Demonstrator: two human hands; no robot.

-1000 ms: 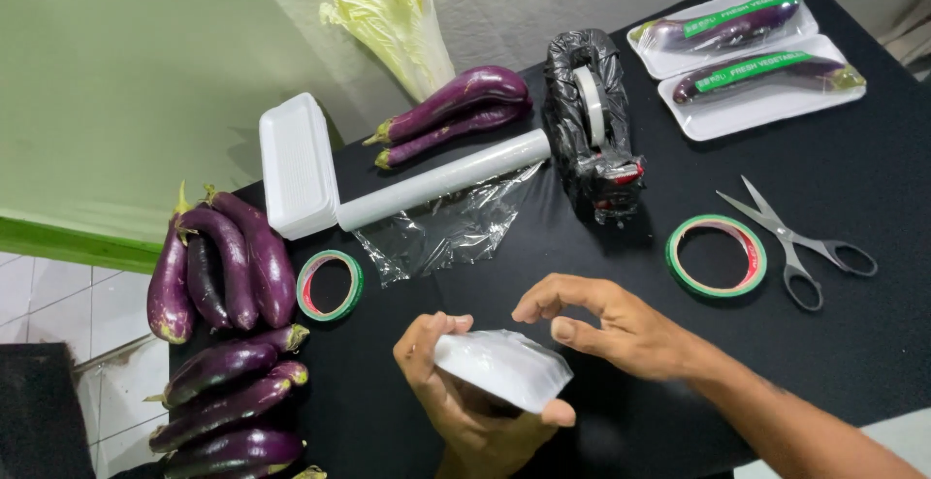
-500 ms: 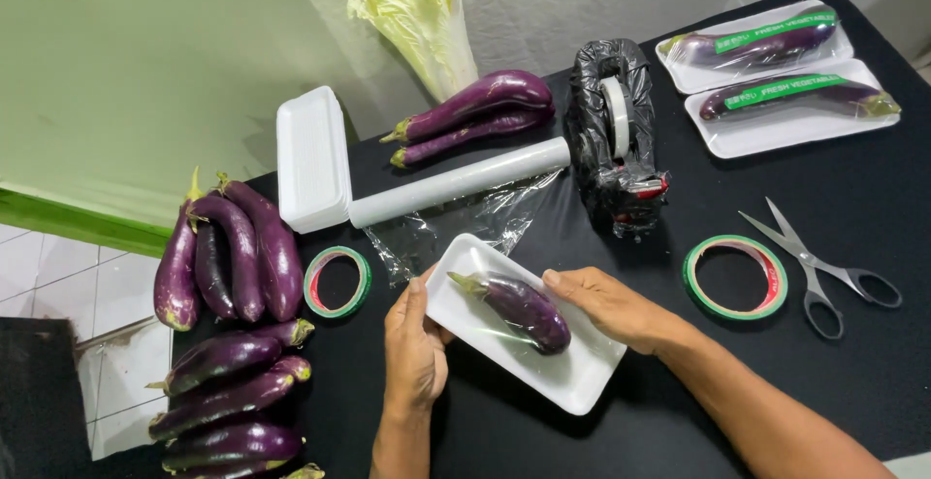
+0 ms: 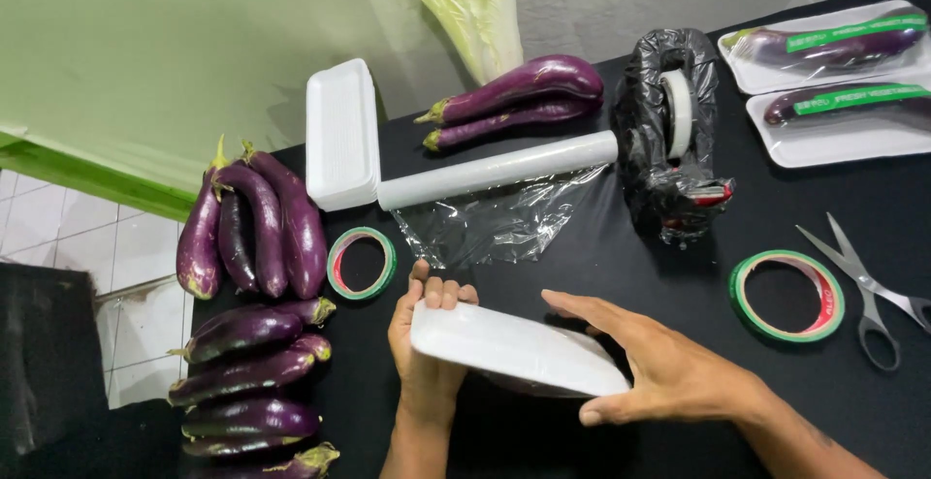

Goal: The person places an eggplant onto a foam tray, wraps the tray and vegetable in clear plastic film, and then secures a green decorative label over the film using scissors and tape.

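While the fingers (image 3: 441, 295) of the left hand (image 3: 427, 353) curl over the near end of a white foam tray (image 3: 514, 348), the thumb sits under it, so this hand has a firm hold. The right hand (image 3: 669, 372) is flat and open, with its fingers stretched along the tray's other end and only touching it. The tray is tilted up, with its bottom facing the camera, low over the black table (image 3: 601, 256).

At twelve o'clock from the tray lies a sheet of clear wrap (image 3: 495, 222) pulled from a white roll (image 3: 499, 171). At ten o'clock is a green tape ring (image 3: 361, 264), and at three o'clock a second tape ring (image 3: 787, 295) beside the scissors (image 3: 863, 285). At nine o'clock lies a pile of purple eggplants (image 3: 252, 324). A stack of empty white trays (image 3: 341, 135) stands at eleven o'clock.
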